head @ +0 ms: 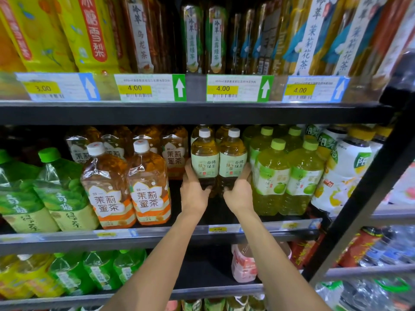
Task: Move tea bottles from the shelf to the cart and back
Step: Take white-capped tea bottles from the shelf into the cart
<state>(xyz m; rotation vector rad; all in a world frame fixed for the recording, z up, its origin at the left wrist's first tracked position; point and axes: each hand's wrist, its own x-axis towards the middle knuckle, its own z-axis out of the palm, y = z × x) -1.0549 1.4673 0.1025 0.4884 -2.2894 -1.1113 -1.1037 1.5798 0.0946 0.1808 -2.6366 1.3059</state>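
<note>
Shelf (pixel 157 235) stock in grip.
We find the left hand (pixel 194 194) curled round one tea bottle (pixel 204 162), right hand (pixel 239 194) round its neighbour (pixel 232 162).

**Middle shelf packed from end to end**

The middle shelf (pixel 157 237) is seen loaded across its whole width. At the far left, green-capped bottles (pixel 56 187) are leaned over. Beside them, two jasmine honey tea bottles (pixel 148 191) with orange bands are stood at the front lip, with more ranked behind. At the centre and further back, the left tea bottle (pixel 204 158) and the right tea bottle (pixel 232 158), both white-capped, are set side by side and touching. Their bases are hidden. To the right, pale green bottles (pixel 271 176) are stood in rows, followed by white-wrapped bottles (pixel 345 171). Along the front rail, price tags (pixel 216 229) are clipped.
</note>
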